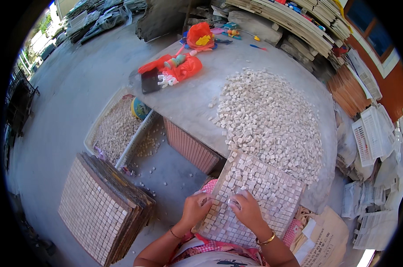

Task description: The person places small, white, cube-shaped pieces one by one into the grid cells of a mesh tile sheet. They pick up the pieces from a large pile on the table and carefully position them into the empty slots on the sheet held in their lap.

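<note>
Tiles (260,174) — fingers (244,201) curled inward

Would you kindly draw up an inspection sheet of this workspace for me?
Surface: grey table, partly bare.
Job's things: heap of pale cubes on the table; tray before the person, bearing cubes, some in rows, some loose on top.
Clutter: red plastic bag and white toy animal at the table's far left.
Hands: left hand at the tray's left edge, right hand over its cubes; any grip is unclear.
Cables: nothing seen.
Surroundings: stacked boards at left; white crates at right.
</note>
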The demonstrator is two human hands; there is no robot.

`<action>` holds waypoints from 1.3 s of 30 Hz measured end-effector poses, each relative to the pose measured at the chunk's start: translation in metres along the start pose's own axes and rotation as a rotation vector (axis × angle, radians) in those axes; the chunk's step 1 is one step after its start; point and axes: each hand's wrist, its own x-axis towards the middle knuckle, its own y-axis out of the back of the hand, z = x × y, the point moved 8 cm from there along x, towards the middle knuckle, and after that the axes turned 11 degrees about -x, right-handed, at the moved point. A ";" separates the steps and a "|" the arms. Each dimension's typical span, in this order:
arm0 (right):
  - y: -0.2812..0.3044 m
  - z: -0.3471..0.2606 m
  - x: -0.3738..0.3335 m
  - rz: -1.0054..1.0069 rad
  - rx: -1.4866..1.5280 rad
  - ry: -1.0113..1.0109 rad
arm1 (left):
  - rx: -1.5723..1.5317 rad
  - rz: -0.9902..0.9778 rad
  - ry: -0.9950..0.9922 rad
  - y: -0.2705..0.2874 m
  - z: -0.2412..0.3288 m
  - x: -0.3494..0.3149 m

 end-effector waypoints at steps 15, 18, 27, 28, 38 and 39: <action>-0.013 0.045 -0.019 -0.121 1.079 -0.498 | 0.638 0.089 -0.109 -0.037 0.011 0.008; 0.000 0.012 0.005 -0.103 0.214 0.021 | 0.240 0.118 -0.050 -0.022 -0.012 0.016; -0.024 -0.014 0.018 -0.145 -0.183 0.170 | -1.026 0.041 0.516 0.002 -0.028 0.004; -0.023 -0.018 0.019 -0.143 -0.169 0.217 | -1.010 0.041 0.532 0.002 -0.026 0.004; -0.014 0.025 -0.003 -0.313 0.750 -0.227 | -0.013 -0.139 0.046 -0.020 0.007 0.061; -0.017 0.035 -0.016 -0.364 1.057 -0.391 | 0.224 -0.130 -0.167 -0.025 0.025 0.063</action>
